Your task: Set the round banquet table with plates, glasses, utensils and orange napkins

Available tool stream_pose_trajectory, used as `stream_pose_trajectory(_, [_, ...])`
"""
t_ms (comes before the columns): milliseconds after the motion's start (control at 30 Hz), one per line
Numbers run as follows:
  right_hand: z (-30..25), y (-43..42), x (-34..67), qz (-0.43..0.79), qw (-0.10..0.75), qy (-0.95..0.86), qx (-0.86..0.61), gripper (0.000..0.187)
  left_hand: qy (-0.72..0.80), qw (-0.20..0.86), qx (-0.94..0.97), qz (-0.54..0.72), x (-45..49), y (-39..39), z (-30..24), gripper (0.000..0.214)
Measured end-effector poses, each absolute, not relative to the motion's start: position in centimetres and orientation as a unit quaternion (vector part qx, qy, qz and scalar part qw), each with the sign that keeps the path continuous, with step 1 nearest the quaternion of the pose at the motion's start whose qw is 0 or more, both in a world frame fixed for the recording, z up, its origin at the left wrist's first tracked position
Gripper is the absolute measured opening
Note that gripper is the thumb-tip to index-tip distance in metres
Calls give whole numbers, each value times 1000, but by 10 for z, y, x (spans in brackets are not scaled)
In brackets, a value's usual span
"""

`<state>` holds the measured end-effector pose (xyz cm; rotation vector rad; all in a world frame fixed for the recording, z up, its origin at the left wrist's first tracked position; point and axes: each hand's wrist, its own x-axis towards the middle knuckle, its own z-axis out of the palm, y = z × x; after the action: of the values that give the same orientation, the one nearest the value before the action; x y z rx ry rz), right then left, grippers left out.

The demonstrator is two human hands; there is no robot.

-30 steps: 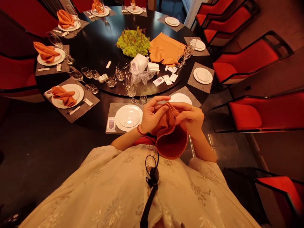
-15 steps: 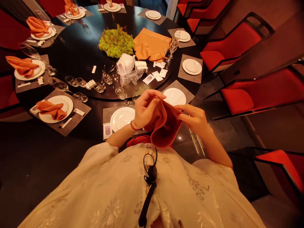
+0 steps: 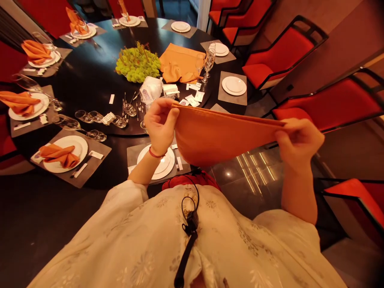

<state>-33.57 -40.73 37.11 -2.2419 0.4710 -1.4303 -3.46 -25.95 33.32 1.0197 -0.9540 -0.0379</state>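
An orange cloth napkin (image 3: pixel 219 134) is stretched in the air between my two hands, its upper edge nearly straight and its lower part sagging in a curve. My left hand (image 3: pixel 162 126) pinches one end of that upper edge between thumb and fingers. At the opposite end, my right hand (image 3: pixel 298 138) is closed on the napkin's corner. Below my left hand lies a white plate (image 3: pixel 163 170) on a grey placemat (image 3: pixel 133 154), partly hidden by my wrist. Chopsticks (image 3: pixel 175 158) rest to the right of that plate.
The round black table (image 3: pixel 90 76) carries several settings with folded orange napkins (image 3: pixel 60 155). In its middle are a green plant centrepiece (image 3: pixel 138 62), a heap of orange cloth (image 3: pixel 181 60), glasses (image 3: pixel 209 60) and small packets (image 3: pixel 195 98). Red chairs (image 3: pixel 288 50) line the right side.
My hands have moved apart, the right one going far to the right. The napkin, bunched and drooping before, is now pulled out lengthwise and raised. The view has shifted slightly.
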Motion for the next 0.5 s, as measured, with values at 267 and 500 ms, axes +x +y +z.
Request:
stream_pose_trajectory(267, [321,-603,-291,-380,286,313,-822,18,-456,686,524,-217,3,-420,285,30])
stream_pose_trajectory(500, [329,-665,-299,-368,323,304,-817,9,-451,651,568,-222,0,-498,281,19])
